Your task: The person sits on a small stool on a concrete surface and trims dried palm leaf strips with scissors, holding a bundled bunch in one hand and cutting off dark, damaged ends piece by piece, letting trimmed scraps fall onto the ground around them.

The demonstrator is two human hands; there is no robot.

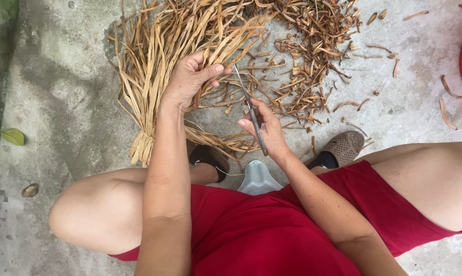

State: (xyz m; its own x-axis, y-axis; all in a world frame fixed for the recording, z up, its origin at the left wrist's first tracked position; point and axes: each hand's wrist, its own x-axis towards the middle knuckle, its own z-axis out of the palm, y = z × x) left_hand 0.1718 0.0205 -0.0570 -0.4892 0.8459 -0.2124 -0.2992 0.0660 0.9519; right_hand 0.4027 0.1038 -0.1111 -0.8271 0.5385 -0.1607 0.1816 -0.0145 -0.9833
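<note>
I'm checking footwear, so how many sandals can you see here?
2. One brown sandal is on the concrete right of the right hand; one dark sandal sits under the left forearm, partly hidden.

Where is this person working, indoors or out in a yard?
Probably an outdoor yard: a rough, stained concrete floor, a fallen leaf on it, and dried plant strips heaped loose on the ground.

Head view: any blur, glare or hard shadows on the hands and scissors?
Head view: soft, even daylight, no glare and no hard shadows on the concrete floor. The left hand on the dried leaf strips and the right hand holding the scissors are in focus. The thin blades read slightly soft. Wide-angle stretch shows on the knees at the frame edges.
</note>
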